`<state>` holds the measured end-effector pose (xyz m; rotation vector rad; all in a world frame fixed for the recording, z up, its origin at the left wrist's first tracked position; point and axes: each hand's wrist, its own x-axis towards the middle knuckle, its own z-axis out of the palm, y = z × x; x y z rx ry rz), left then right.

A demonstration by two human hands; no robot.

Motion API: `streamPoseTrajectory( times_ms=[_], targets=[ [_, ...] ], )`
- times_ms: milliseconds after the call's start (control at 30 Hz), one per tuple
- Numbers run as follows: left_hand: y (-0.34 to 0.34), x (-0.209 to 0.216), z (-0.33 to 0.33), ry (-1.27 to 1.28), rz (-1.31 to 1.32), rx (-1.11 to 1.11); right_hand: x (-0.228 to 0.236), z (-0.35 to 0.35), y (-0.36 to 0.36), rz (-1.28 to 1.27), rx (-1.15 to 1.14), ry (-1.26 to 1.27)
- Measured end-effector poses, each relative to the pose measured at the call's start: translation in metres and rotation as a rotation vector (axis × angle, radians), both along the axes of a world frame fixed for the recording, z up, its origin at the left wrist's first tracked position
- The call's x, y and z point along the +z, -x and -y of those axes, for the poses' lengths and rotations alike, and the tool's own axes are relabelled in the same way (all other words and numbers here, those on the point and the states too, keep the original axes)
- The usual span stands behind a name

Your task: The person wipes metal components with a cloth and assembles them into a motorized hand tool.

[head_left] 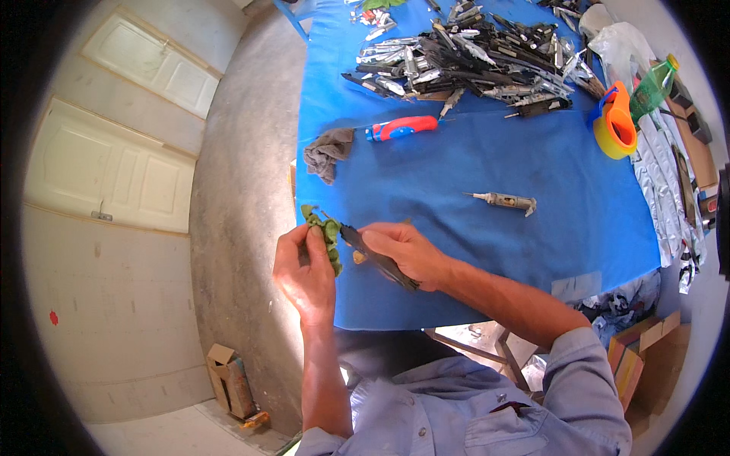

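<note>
My left hand point(303, 273) pinches a crumpled green leafy piece point(331, 237) between thumb and fingers, near the table's front left. Close against it, my right hand point(407, 252) grips a long, flat dark strip point(384, 262) that slants down to the right. The strip's upper end reaches the edge of the green piece; whether they touch, I cannot tell. A small tan bit point(359, 258) shows beside the strip. Farther right on the blue cover lies a pale syringe-like piece point(508, 201) with a thin tip.
Dark and silvery elongated pieces form a large pile point(471, 57) at the back of the blue-covered table point(456, 175). In front lie a red-and-blue handled tool point(407, 128) and a grey rag point(329, 154). An orange-yellow tape dispenser point(616, 129) and green bottle point(654, 90) stand right.
</note>
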<state>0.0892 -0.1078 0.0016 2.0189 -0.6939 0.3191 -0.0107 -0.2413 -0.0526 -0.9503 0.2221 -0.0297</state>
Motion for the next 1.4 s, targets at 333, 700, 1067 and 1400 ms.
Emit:
streamPoseTrajectory(
  times_ms=[333, 700, 1067, 1400],
  targets=[
    [0.084, -0.014, -0.002, -0.257, 0.101, -0.396, -0.002, 0.006, -0.003, 0.011, -0.108, -0.292],
    [0.005, -0.008, 0.005, -0.183, 0.217, -0.109, 0.009, 0.004, 0.002, -0.027, -0.065, -0.172],
    [0.075, -0.010, -0.004, -0.273, 0.123, -0.391, -0.010, 0.002, -0.005, 0.022, -0.144, -0.252],
    [-0.009, -0.006, -0.003, -0.117, 0.063, -0.022, 0.010, 0.006, 0.004, -0.017, -0.041, -0.090]
  ],
)
